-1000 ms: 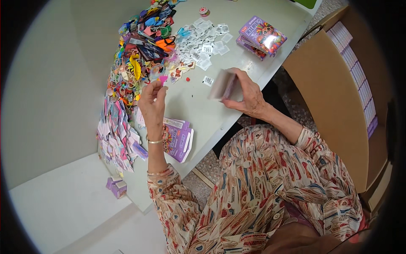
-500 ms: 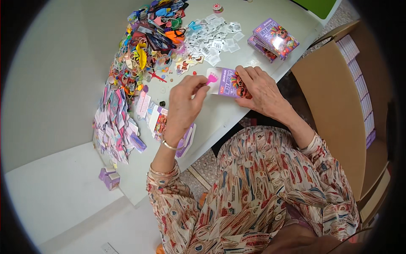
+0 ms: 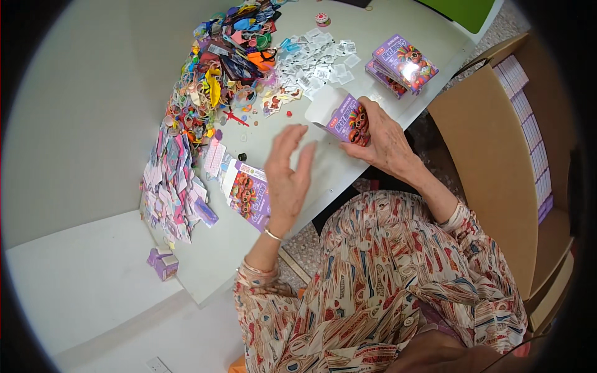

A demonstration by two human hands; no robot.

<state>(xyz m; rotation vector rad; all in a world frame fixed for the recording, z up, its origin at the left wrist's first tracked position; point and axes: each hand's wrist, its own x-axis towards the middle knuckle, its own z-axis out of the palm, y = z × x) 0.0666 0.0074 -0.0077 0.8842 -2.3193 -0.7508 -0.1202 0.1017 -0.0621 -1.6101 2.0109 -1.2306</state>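
My right hand (image 3: 387, 135) grips a small purple cardboard box (image 3: 341, 118) with a colourful cartoon picture, its white end flap lifted on the left side. My left hand (image 3: 287, 177) hovers just left of that box, thumb and fingers apart, with nothing visible in it. Below its wrist, another purple picture box (image 3: 250, 194) with an open end lies on the table, partly hidden by the left arm. The inside of the held box cannot be seen.
Small coloured trinkets (image 3: 211, 87) heap along the wall side, with white square packets (image 3: 317, 62) beside them and pink-purple packets (image 3: 171, 180) nearer. Stacked purple boxes (image 3: 404, 59) stand at the right. A large carton (image 3: 491, 161) sits beyond the table edge.
My left hand has drawn back from the box, and the pink piece it held at the opening is out of sight. The right hand has tilted the box, flap raised.
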